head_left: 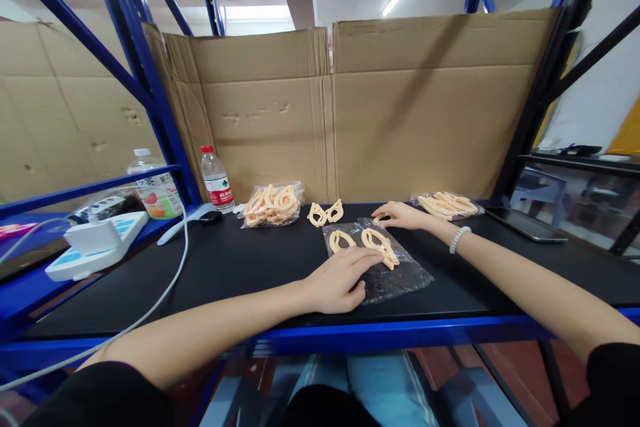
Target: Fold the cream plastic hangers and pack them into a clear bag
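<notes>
Near the front middle of the black tabletop lies a clear plastic bag [400, 280] with a cream-coloured, glasses-shaped piece [373, 238] on or in it; which of the two I cannot tell. My left hand [343, 278] rests flat over the lower part of the piece and bag, fingers stretched to the right. At the bag's upper right edge, my right hand [395, 215] has its fingers bent together on something too small to make out. Just behind the bag lies another cream piece [325, 213], touched by neither hand.
A filled bag of cream pieces [273, 205] lies back left, another [445, 205] back right. A red-capped bottle [217, 180], a power strip [97, 247] and a white cable [175, 273] are at left. Cardboard [425, 107] stands behind; a dark flat device [525, 223] lies right.
</notes>
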Demonstrator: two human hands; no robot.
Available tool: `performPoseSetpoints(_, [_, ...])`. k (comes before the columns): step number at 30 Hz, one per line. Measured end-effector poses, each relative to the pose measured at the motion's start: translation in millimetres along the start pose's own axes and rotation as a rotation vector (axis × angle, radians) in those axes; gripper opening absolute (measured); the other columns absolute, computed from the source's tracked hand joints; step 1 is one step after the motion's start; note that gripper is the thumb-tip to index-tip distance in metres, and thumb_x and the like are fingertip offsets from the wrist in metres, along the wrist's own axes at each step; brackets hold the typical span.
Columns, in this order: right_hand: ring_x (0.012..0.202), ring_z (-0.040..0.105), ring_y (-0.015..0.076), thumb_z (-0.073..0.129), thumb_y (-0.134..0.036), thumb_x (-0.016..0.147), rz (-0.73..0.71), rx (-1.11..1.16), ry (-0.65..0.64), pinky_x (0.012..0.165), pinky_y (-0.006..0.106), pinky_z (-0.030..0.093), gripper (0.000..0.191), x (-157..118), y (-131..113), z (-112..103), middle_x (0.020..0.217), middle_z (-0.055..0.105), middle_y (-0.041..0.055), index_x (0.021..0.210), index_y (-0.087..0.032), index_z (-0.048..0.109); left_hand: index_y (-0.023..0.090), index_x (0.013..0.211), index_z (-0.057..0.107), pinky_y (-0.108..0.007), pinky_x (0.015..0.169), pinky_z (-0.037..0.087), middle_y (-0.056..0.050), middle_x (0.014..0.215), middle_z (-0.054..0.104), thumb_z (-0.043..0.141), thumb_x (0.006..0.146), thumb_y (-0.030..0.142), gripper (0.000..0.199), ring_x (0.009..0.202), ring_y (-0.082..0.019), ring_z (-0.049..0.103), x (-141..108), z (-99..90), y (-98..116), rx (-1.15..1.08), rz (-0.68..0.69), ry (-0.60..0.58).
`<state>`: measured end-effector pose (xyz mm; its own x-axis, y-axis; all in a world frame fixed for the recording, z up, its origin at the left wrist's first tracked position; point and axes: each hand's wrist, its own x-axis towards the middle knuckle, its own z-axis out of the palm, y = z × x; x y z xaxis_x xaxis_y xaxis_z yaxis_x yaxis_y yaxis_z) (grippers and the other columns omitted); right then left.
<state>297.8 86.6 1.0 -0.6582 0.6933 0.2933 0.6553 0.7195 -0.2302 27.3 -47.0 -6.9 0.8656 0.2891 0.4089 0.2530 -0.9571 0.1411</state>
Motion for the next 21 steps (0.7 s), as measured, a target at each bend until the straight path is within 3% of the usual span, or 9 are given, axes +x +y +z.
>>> performPoseSetpoints(2, [0.108, 0.059, 0.0275, 0.06, -0.036, 0.082, 0.046, -0.01, -0.009, 0.097, 0.04, 0.044, 0.045, -6, 6, -4, 0.12, 0.062, 0.0144, 0.12, -0.012, 0.061, 0.018, 0.135, 0.034, -0.043, 0.105, 0.037, -0.012, 0.137, 0.046, 0.045, 0.075, 0.009, 0.061, 0.124, -0.025, 0.045, 0, 0.1, 0, 0.001, 0.005, 0.001])
performPoseSetpoints(5, [0.115, 0.056, 0.0261, 0.056, -0.021, 0.08, 0.12, -0.023, -0.064, 0.099, 0.039, 0.043, 0.047, -18, 11, -11, 0.129, 0.057, 0.0127, 0.127, -0.014, 0.056, 0.016, 0.134, 0.035, -0.042, 0.105, 0.037, -0.013, 0.136, 0.047, 0.044, 0.076, 0.01, 0.06, 0.123, -0.025, 0.045, 0, 0.2, 0, 0.002, 0.013, 0.003])
performPoseSetpoints(9, [0.11, 0.058, 0.0262, 0.046, -0.011, 0.082, 0.18, -0.123, -0.074, 0.096, 0.038, 0.045, 0.043, -45, 4, -17, 0.122, 0.061, 0.0132, 0.122, -0.013, 0.06, 0.016, 0.135, 0.036, -0.043, 0.104, 0.039, -0.012, 0.136, 0.047, 0.044, 0.077, 0.01, 0.059, 0.121, -0.025, 0.046, 1, 0.2, 0, 0.001, -0.005, 0.002])
performPoseSetpoints(15, [0.089, 0.063, 0.0261, 0.046, -0.023, 0.088, 0.226, -0.249, 0.021, 0.082, 0.038, 0.05, 0.032, -110, -42, -13, 0.1, 0.066, 0.0134, 0.11, -0.013, 0.066, 0.018, 0.135, 0.036, -0.043, 0.104, 0.038, -0.011, 0.137, 0.046, 0.044, 0.076, 0.01, 0.06, 0.123, -0.025, 0.045, 1, 0.6, 0, -0.014, -0.01, -0.001])
performPoseSetpoints(18, [0.089, 0.063, 0.0246, 0.046, -0.032, 0.091, 0.245, -0.171, 0.058, 0.08, 0.036, 0.051, 0.031, -143, -74, -12, 0.101, 0.065, 0.0107, 0.113, -0.017, 0.064, 0.016, 0.134, 0.037, -0.042, 0.104, 0.038, -0.012, 0.136, 0.047, 0.043, 0.076, 0.009, 0.059, 0.122, -0.025, 0.045, 1, 0.6, 1, -0.011, -0.009, 0.004])
performPoseSetpoints(21, [0.105, 0.06, 0.0251, 0.051, -0.039, 0.09, 0.245, -0.102, 0.145, 0.091, 0.037, 0.049, 0.034, -167, -98, -11, 0.117, 0.061, 0.0094, 0.116, -0.02, 0.062, 0.015, 0.134, 0.037, -0.042, 0.105, 0.038, -0.013, 0.136, 0.047, 0.043, 0.076, 0.009, 0.058, 0.123, -0.025, 0.045, 1, 0.6, 1, -0.005, -0.006, 0.006])
